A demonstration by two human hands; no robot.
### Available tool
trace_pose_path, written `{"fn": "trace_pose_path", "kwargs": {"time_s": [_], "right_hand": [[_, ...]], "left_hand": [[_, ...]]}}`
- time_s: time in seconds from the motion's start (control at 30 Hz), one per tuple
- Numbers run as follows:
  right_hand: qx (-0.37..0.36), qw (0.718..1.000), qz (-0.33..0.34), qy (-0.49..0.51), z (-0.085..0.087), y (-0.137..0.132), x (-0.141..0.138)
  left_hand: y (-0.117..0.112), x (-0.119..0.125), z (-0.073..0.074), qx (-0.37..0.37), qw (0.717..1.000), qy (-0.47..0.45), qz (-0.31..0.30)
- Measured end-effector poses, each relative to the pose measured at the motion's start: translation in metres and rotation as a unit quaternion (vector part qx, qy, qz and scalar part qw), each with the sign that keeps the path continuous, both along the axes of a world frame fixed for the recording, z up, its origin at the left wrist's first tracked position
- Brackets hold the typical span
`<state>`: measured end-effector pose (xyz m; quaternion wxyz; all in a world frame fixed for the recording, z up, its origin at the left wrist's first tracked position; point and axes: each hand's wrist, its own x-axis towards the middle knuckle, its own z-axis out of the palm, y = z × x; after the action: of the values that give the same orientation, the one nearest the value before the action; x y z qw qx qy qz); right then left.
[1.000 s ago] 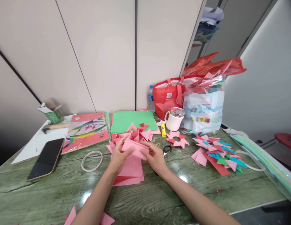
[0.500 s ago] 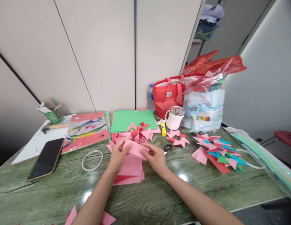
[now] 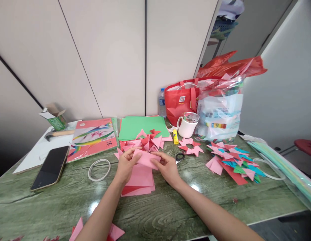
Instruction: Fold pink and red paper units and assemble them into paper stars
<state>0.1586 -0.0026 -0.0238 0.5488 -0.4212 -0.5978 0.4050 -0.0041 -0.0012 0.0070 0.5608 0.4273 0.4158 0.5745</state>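
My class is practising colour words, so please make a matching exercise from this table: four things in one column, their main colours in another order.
Things:
1. Paper held by the left hand and right hand
2. Phone
3. Mug
4. Glue stick

Colours:
A. White
B. Yellow
C. Pink
D. Black

Pairs: 1-C, 2-D, 3-A, 4-B

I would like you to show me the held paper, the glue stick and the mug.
Held paper (image 3: 146, 158), head view: middle of its pink face.
Glue stick (image 3: 175, 138), head view: its yellow body.
Mug (image 3: 188, 129), head view: its white side.
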Motion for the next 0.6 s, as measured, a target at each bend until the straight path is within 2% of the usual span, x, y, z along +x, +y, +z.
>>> {"fn": "trace_pose_path", "kwargs": {"time_s": [0.6], "right_hand": [[-0.019,1.0,0.007,0.011,0.002,-0.0009,0.0011]], "left_hand": [[0.0,-0.0004,0.0004,-0.005,1.0,-0.006,-0.004]]}}
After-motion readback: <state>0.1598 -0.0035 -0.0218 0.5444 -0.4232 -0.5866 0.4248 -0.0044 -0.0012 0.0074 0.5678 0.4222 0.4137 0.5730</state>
